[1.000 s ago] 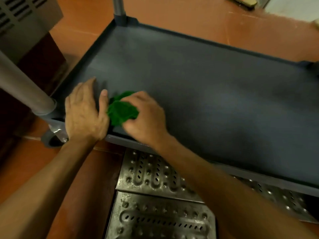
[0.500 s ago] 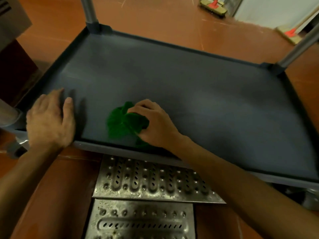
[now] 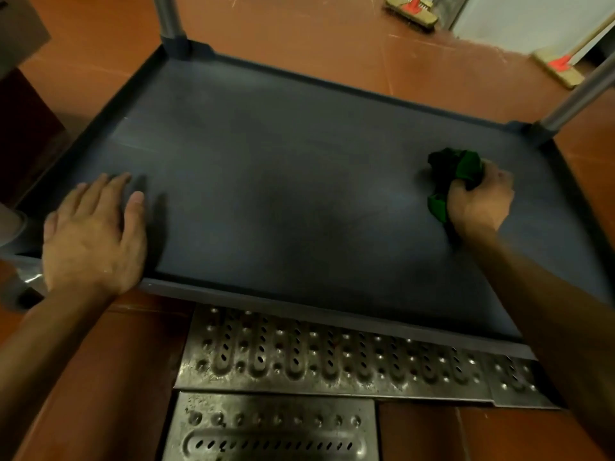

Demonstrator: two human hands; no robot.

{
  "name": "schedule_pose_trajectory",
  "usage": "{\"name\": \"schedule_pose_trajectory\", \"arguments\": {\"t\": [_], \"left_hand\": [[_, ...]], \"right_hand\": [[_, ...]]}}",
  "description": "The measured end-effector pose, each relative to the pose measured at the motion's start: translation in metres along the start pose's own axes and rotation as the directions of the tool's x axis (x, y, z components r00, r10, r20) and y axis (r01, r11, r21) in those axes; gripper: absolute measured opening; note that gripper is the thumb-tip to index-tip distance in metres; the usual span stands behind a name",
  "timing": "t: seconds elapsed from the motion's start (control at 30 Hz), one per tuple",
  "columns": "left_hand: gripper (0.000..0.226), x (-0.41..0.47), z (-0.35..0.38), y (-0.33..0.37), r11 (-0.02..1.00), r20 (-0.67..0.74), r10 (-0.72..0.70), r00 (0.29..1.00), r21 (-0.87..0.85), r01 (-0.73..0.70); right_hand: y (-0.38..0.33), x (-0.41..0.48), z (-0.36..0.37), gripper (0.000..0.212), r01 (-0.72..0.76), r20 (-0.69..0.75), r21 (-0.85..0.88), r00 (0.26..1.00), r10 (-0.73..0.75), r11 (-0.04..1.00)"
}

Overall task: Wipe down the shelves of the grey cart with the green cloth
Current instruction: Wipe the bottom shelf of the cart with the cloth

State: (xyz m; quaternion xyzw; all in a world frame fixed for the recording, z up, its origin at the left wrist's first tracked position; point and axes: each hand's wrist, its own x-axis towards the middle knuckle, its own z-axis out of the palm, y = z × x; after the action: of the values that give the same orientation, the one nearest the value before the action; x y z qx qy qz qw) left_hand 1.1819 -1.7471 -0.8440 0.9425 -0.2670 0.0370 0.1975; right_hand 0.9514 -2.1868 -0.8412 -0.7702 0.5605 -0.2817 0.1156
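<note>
The grey cart's low shelf (image 3: 283,201) fills the middle of the head view, a flat tray with a raised rim. My right hand (image 3: 477,202) grips the bunched green cloth (image 3: 457,171) and holds it down on the shelf near its right end. My left hand (image 3: 95,232) lies flat with straight fingers on the shelf's near left corner, the palm over the front rim.
Grey cart posts rise at the far left corner (image 3: 168,18) and far right corner (image 3: 579,94). Perforated metal drain grates (image 3: 332,361) lie in the red floor just in front of the cart. Two brooms (image 3: 412,10) rest on the floor beyond it. A dark cabinet (image 3: 23,128) stands left.
My right hand has swept the green cloth across the shelf from the near left part to the right end. The left hand stays pressed on the near left corner.
</note>
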Motion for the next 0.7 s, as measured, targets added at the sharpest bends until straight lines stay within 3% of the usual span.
{"name": "schedule_pose_trajectory", "arguments": {"t": [0.17,0.33,0.57,0.7], "left_hand": [[0.070,-0.003,0.001,0.009,1.000,-0.036,-0.008,0.999,-0.015,0.007],[0.068,-0.001,0.004,0.012,0.999,-0.074,-0.026,0.997,-0.028,0.024],[0.070,0.000,0.007,0.010,1.000,-0.087,-0.008,0.996,-0.025,0.006],[0.076,-0.004,0.010,0.012,0.992,-0.274,-0.106,0.956,-0.089,0.085]], "right_hand": [[-0.031,0.011,0.015,0.039,-0.177,-0.021,0.006,0.984,0.177,0.984],[-0.065,0.012,0.035,0.039,-0.206,0.011,0.004,0.978,0.206,0.979],[-0.154,-0.034,0.074,0.046,0.092,0.152,0.146,0.982,-0.114,0.985],[-0.214,-0.077,0.098,0.046,0.246,0.234,0.265,0.922,-0.309,0.933]]}}
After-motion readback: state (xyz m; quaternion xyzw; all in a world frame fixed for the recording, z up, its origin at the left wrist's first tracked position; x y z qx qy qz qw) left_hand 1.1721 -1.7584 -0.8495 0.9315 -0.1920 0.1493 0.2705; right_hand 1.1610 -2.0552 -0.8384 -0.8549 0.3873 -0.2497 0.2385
